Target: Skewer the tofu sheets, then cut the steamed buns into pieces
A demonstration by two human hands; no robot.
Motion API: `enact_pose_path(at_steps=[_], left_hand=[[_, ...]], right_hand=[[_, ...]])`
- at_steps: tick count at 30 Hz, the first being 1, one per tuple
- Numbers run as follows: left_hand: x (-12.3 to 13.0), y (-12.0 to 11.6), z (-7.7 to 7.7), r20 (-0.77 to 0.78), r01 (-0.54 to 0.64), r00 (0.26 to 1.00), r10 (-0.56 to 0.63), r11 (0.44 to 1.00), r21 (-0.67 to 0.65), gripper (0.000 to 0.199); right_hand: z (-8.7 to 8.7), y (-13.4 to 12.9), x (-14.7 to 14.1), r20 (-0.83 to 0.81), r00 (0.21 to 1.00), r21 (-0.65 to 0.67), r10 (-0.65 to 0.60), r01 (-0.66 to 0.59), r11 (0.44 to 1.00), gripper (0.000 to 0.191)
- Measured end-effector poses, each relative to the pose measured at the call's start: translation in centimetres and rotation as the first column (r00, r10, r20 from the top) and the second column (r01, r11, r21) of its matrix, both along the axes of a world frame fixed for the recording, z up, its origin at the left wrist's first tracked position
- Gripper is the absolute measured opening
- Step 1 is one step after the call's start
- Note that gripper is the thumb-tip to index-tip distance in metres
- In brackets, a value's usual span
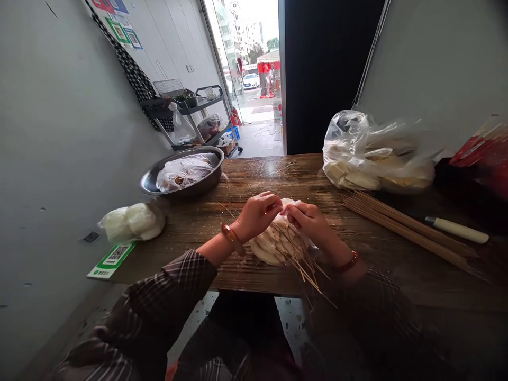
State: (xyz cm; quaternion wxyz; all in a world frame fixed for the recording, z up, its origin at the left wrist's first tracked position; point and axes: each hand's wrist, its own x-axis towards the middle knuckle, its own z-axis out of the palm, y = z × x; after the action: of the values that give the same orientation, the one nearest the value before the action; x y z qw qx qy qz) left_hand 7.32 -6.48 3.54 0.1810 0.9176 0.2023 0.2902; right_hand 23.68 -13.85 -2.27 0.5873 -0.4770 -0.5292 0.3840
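Observation:
A clear plastic bag lies near the table's front edge, holding pale, flat food pieces on thin wooden skewers. The bare skewer ends stick out towards me and to the right. Above it, my left hand is closed in a pinch on the bag's thin plastic at the far side. My right hand also pinches the plastic, just right of the left one, fingertips nearly meeting. Part of the bag's mouth is hidden behind my fingers.
Left on the wooden table stand a metal basin with a bagged item, a wrapped white bundle and a QR-code card. Right are a filled plastic bag, loose skewers and a pale-handled knife.

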Motion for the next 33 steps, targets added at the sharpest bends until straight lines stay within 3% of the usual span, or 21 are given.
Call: enact_pose_path(at_steps=[4, 7, 13, 20, 25, 33], left_hand=[[0.2, -1.7, 0.0, -0.069, 0.105, 0.993, -0.100, 0.992, 0.071, 0.023], [0.5, -2.2, 0.4, -0.078, 0.174, 0.982, -0.171, 0.984, 0.032, 0.023], [0.6, 0.1, 0.2, 0.004, -0.002, 1.000, 0.002, 0.994, -0.113, 0.015], [1.0, 0.4, -0.5, -0.151, 0.009, 0.988, -0.026, 0.993, -0.114, 0.008], [1.9, 0.3, -1.1, -0.139, -0.009, 0.990, -0.005, 0.995, -0.103, 0.011], [2.5, 0.7, -1.4, -0.080, -0.009, 0.997, -0.011, 0.969, -0.245, 0.008]], right_hand=[[0.3, 0.1, 0.3, -0.296, 0.953, -0.056, 0.067, -0.088, 0.995, 0.038], [0.4, 0.1, 0.7, -0.359, 0.921, -0.049, 0.153, -0.182, 0.982, 0.033], [0.6, -0.4, 1.3, -0.333, 0.930, -0.033, 0.155, -0.176, 0.984, 0.023], [1.0, -0.6, 1.2, -0.190, 0.973, -0.012, 0.127, -0.132, 0.991, 0.013], [1.1, -0.4, 0.9, 0.055, 0.997, 0.033, -0.052, 0.051, 0.998, 0.010], [0.6, -0.3, 0.3, 0.369, 0.856, 0.293, -0.362, 0.262, 0.919, 0.013]])
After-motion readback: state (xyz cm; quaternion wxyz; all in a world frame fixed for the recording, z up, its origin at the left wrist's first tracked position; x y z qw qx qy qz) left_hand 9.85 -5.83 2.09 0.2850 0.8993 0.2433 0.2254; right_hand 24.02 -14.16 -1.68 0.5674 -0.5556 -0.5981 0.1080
